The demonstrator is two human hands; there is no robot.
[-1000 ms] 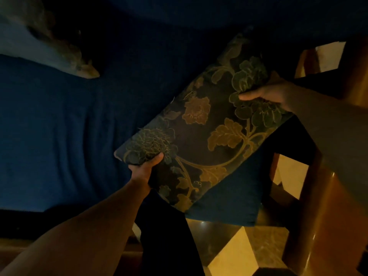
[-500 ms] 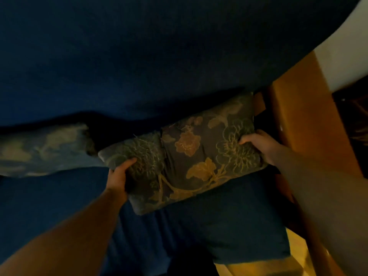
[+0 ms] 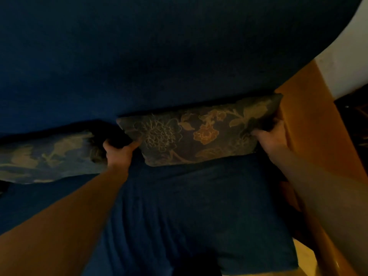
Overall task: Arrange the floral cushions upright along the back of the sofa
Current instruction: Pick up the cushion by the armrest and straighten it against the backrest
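A dark floral cushion (image 3: 199,132) with gold and orange flowers stands on its long edge against the blue sofa back (image 3: 159,56), at the sofa's right end. My left hand (image 3: 119,152) grips its lower left corner and my right hand (image 3: 272,138) grips its right edge beside the wooden armrest. A second floral cushion (image 3: 47,158) leans against the sofa back to the left, close to the first one.
The blue sofa seat (image 3: 199,216) stretches toward me below the cushions. A wooden armrest (image 3: 310,120) borders the sofa on the right, with a pale wall (image 3: 346,62) behind it. Light floor tiles (image 3: 306,257) show at the bottom right.
Both hands carried the floral cushion from over the seat to the sofa back, then turned it from tilted to level and pressed it against the backrest at the right end.
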